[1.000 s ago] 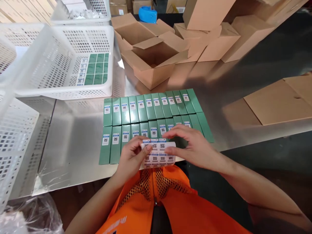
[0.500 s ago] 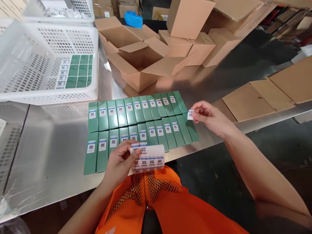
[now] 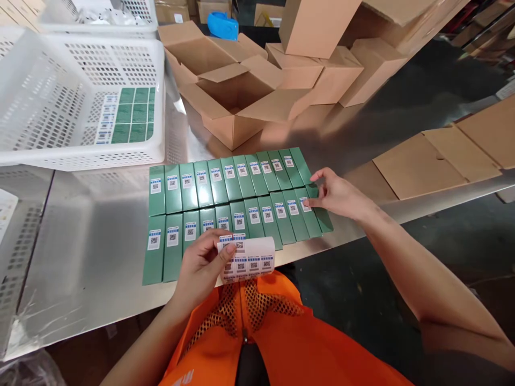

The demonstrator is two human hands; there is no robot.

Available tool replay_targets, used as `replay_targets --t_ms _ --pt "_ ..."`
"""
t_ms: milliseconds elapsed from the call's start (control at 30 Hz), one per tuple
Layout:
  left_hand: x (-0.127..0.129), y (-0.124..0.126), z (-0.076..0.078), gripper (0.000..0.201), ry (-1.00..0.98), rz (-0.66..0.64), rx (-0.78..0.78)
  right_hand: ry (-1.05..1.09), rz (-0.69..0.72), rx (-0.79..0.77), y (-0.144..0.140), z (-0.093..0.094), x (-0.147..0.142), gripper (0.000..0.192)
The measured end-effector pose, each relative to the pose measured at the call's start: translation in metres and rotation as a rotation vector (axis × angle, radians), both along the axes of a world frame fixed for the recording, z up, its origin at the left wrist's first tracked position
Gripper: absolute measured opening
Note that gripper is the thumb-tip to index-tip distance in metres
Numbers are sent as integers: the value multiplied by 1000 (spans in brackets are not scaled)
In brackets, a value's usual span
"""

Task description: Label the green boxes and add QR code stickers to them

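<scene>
Two rows of slim green boxes (image 3: 173, 195) lie side by side on the metal table, most with a white-and-blue QR label. My left hand (image 3: 203, 262) grips a curled strip of label stickers (image 3: 257, 251) between thumb and fingers, in front of the lower row. Over the right end of that row is my right hand (image 3: 336, 195), thumb and forefinger apart. Its thumb touches a label (image 3: 304, 205) lying on the second box from the end. The last box (image 3: 322, 217) in the lower row shows no label, nor does the last one (image 3: 300, 163) above.
At the left stands a white perforated basket (image 3: 159, 107) with green boxes inside. Open cardboard cartons (image 3: 233, 131) sit behind the rows, with more cartons (image 3: 309, 80) stacked beyond. Flattened cardboard (image 3: 422, 166) lies at the right by the table edge (image 3: 362, 233).
My right hand has moved slightly left and down with the label, which now lies on a lower-row box. My left hand still holds the label strip. The view has shifted slightly.
</scene>
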State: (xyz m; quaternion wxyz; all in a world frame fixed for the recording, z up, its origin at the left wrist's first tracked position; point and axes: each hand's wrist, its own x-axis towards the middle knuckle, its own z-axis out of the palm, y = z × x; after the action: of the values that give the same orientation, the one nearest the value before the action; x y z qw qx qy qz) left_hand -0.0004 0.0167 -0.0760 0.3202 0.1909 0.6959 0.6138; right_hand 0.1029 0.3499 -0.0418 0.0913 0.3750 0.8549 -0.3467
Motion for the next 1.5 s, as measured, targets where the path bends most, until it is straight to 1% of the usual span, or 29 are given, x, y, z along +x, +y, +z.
replay_targets --t_ms 33,67,100,133,200,267,333,400,467,500,533,567,600,633,700,733,767,800,867,933,967,1067,1100,1133,1200,1300,1367,1400,1500 --pt "0 1 1 23 -1 7 11 -3 31 120 -4 4 -1 56" --pt "1 1 2 23 2 10 19 39 66 198 -11 8 -2 53" --pt "1 2 3 24 7 7 23 122 105 213 -21 11 -3 48" --pt "1 2 3 24 15 0 25 225 156 162 -34 15 -3 44" --pt "0 4 5 25 34 -11 30 408 300 -29 -66 19 -5 36" --pt "-1 5 5 27 49 -14 36 485 453 -157 -96 20 -9 34" --pt "-3 5 6 27 55 -20 43 512 561 -190 -118 17 -16 30" --pt "-4 4 6 28 58 -31 43 559 594 -190 -130 11 -21 19" --pt "-4 3 6 31 61 -39 35 658 608 -206 -134 7 -22 4" --pt "-5 3 5 32 58 -41 30 726 618 -222 -133 7 -20 3" --pt "-5 2 4 32 52 -44 24 797 621 -243 -130 8 -17 8" --pt "-5 2 3 31 44 -49 16 862 603 -265 -125 10 -14 11" --pt "-5 2 3 30 38 -54 9 915 546 -282 -117 14 -10 13" --pt "-5 1 2 29 33 -59 2 953 448 -283 -107 17 -6 12" --pt "-5 0 1 28 29 -70 -11 968 180 -233 -78 23 1 8" --pt "-5 0 1 28 31 -74 -14 937 54 -203 -61 25 3 7" --pt "-6 0 2 28 33 -79 -15 873 -41 -186 -43 24 5 10" --pt "-6 0 2 27 35 -84 -17 774 -99 -209 -26 22 7 17" --pt "-6 1 3 27 38 -92 -23 530 -158 -310 3 16 11 33" --pt "-5 1 3 27 38 -89 -27 326 -170 -391 21 9 15 47" --pt "-5 1 3 27 37 -85 -26 263 -161 -415 25 7 17 54" --pt "-5 1 2 28 45 -75 -23 220 -126 -478 24 3 21 85" --pt "-5 1 2 28 51 -75 -25 226 -134 -491 22 2 22 92" --pt "-5 1 2 29 58 -77 -29 229 -153 -496 20 2 22 94" --pt "-5 1 3 32 72 -80 -36 216 -195 -472 16 0 20 90" --pt "-6 1 3 32 74 -85 -40 150 -227 -385 18 -3 15 84" --pt "-6 1 2 29 61 -84 -38 88 -196 -303 24 -2 12 79" --pt "-5 1 2 27 54 -81 -36 47 -165 -225 28 -1 11 76" --pt "-3 1 1 27 58 -67 -24 -50 -64 111 30 6 8 66"
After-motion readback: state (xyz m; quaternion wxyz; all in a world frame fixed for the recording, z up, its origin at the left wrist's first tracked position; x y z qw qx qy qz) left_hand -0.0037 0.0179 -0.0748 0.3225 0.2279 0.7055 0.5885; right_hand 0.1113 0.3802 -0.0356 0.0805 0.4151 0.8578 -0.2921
